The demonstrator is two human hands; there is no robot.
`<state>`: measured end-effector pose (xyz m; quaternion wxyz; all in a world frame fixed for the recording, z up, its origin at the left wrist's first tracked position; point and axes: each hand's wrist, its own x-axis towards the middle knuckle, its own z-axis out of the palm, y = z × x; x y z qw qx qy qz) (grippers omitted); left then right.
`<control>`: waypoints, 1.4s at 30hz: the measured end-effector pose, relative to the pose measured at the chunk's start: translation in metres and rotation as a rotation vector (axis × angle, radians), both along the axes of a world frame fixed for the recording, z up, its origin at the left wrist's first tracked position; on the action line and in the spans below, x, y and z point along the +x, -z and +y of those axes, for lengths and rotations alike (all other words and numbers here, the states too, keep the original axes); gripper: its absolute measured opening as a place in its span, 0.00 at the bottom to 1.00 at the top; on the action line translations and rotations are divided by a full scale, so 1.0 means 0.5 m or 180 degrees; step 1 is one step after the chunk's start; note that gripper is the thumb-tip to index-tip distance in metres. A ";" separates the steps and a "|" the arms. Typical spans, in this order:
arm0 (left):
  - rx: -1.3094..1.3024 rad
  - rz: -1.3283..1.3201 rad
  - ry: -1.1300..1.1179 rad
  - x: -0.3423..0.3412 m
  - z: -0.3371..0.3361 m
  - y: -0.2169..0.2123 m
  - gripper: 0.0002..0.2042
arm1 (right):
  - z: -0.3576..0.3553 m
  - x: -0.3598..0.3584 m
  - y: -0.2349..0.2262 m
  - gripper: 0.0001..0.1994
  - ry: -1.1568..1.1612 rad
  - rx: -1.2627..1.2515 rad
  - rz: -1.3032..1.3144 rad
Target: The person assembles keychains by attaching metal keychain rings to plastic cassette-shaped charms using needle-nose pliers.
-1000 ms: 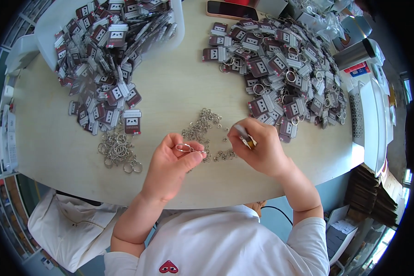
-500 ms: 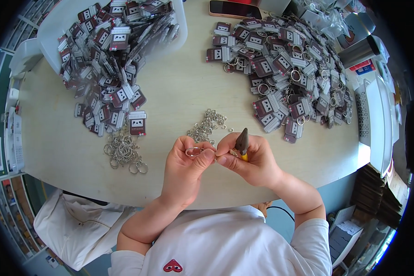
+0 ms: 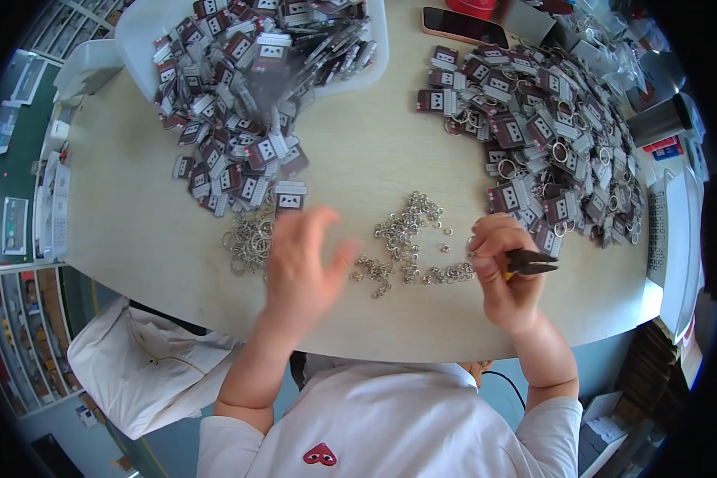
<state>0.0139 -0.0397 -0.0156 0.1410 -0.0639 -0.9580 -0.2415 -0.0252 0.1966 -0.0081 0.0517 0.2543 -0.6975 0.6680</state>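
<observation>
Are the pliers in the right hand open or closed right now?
Slightly open. The pliers in the right hand show two dark tips with a thin gap between them, pointing right, gripping nothing visible.

Small dark-jawed metal pliers (image 3: 531, 263) lie level — tips pointing right. Loose silver metal jump rings (image 3: 406, 243) lie scattered on the tabletop — just left of them.

Bright, even light falls on the pale round table (image 3: 135, 231), soft shadows, the motion-blurred left hand (image 3: 303, 267), fisheye bending toward black corners.
</observation>
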 end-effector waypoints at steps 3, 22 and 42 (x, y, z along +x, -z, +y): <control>-0.0821 0.0249 -0.0701 -0.043 -0.071 0.009 0.18 | 0.009 -0.005 -0.004 0.08 0.0051 0.0082 0.0053; 0.3119 -0.1198 0.0535 -0.003 0.071 -0.058 0.12 | -0.032 -0.048 -0.079 0.13 -0.0980 0.0824 0.0315; 0.1035 0.1125 0.1559 0.003 0.063 -0.052 0.10 | -0.024 -0.035 -0.110 0.09 -0.1430 0.1049 0.0058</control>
